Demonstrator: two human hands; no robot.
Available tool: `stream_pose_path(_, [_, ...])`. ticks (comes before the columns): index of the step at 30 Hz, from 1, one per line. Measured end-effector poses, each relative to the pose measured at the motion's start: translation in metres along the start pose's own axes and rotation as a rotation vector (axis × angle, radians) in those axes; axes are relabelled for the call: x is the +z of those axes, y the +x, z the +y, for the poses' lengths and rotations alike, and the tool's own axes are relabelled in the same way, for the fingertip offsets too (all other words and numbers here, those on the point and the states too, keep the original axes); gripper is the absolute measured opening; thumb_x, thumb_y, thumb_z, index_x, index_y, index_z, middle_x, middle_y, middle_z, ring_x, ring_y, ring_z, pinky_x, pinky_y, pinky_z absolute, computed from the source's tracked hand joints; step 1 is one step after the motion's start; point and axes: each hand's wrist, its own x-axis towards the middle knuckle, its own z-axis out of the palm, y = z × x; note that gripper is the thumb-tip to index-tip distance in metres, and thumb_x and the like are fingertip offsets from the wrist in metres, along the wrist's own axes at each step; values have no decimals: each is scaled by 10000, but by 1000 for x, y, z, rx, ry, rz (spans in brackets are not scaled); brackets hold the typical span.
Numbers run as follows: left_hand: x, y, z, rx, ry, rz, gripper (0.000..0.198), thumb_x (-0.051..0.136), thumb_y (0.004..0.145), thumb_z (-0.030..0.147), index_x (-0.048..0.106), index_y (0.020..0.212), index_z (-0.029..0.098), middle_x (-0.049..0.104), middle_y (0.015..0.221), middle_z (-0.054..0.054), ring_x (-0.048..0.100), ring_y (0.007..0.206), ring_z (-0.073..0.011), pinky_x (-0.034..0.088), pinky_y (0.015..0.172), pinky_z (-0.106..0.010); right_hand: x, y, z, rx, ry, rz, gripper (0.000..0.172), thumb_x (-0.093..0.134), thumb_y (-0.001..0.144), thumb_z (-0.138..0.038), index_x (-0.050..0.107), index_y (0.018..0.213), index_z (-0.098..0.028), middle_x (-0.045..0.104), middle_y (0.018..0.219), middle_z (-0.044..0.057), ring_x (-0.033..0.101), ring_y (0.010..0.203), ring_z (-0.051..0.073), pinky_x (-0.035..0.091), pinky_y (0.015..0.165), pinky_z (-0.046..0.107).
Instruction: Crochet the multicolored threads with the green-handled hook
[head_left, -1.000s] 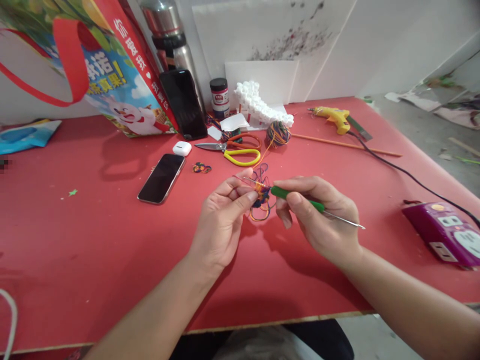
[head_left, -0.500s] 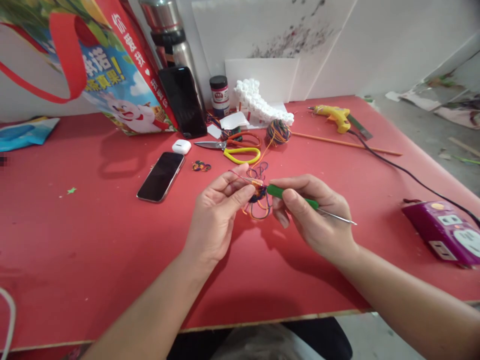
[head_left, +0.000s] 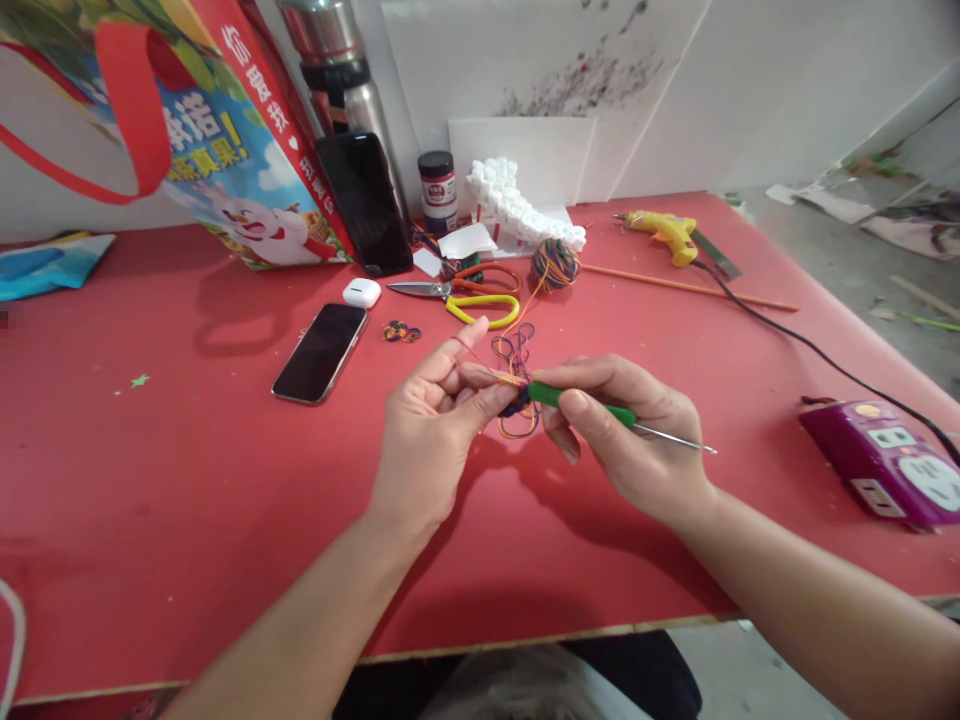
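Note:
Between thumb and fingers, my left hand [head_left: 439, 415] pinches a small piece of multicoloured crochet work [head_left: 514, 402], partly hidden by the fingers. A strand of yarn runs over its raised index finger. My right hand [head_left: 626, 425] is closed round the green handle of a crochet hook [head_left: 581, 403]; one thin metal end sticks out to the right, and the other end meets the crochet piece. Loose loops of yarn hang about the piece, and an orange strand leads back to a multicoloured yarn ball [head_left: 554, 265].
Beyond my hands lie scissors [head_left: 480, 295], a small yarn scrap [head_left: 401, 331], a phone [head_left: 321, 352] and a white earbud case [head_left: 361, 293]. A yellow glue gun [head_left: 664, 236] with a black cord and a purple power socket [head_left: 885, 462] are at the right. A gift bag [head_left: 255, 180] stands back left.
The crochet piece has turned slightly and now shows less behind my left fingers. The hook's handle has dropped a little lower and to the left. Both hands keep their grip.

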Motion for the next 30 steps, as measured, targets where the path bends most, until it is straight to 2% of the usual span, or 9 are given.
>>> stream_pose_path(3, [1,0,-2,25,49,33,568,967,745,164,818,1289,232,789,779,48,716,760,-106,571,829,-225,6,-4,3,-63,-202,39,117,697,1057,-204,767,1143,-243,761,816,-5,658,594,109,551,568,252])
stream_pose_path(7, [2,1,-4,-28,-42,7,572,964,735,144,818,1285,207,784,760,40,699,729,-99,559,795,-215,10,-9,8,-278,-473,21,224,680,1053,-185,719,1264,-250,784,972,62,735,807,180,613,728,333])
stream_pose_path(9, [2,2,-1,-87,-114,-33,543,983,701,125,840,1221,189,763,731,44,691,711,-88,555,790,-202,7,-9,9,-373,-477,-15,270,674,1056,-197,701,1318,-259,777,999,82,749,867,211,621,736,356])
stream_pose_path(11, [1,3,3,-137,-155,-74,507,999,674,106,858,1156,176,746,705,47,677,688,-77,548,765,-187,3,-7,9,-413,-416,-61,300,668,1062,-204,696,1354,-268,772,975,80,748,841,217,615,706,362])
stream_pose_path(14, [-2,4,10,-154,-157,-109,475,1006,660,95,869,1107,176,754,708,37,676,684,-78,546,730,-181,-2,-3,7,-381,-287,-98,285,665,1073,-220,727,1345,-279,760,899,50,709,735,190,592,675,356])
stream_pose_path(20, [-8,7,16,-92,-84,-87,475,1009,647,98,874,1092,199,757,717,32,699,719,-110,576,767,-228,-5,-1,-1,-171,-124,-37,184,696,1071,-312,813,1204,-260,716,802,28,600,573,139,515,529,306])
stream_pose_path(25, [-8,8,17,-43,-30,-80,489,1028,636,125,881,1095,200,766,722,24,711,718,-119,589,758,-238,-11,2,-8,-116,-155,-11,160,744,1041,-328,849,1143,-266,718,761,33,582,571,148,481,512,312])
stream_pose_path(30, [-9,8,17,-4,21,-65,497,1038,640,153,890,1110,222,767,723,28,708,714,-106,594,731,-209,-17,5,-13,-118,-173,-19,147,763,1028,-294,870,1129,-280,758,781,47,616,597,166,521,562,349])
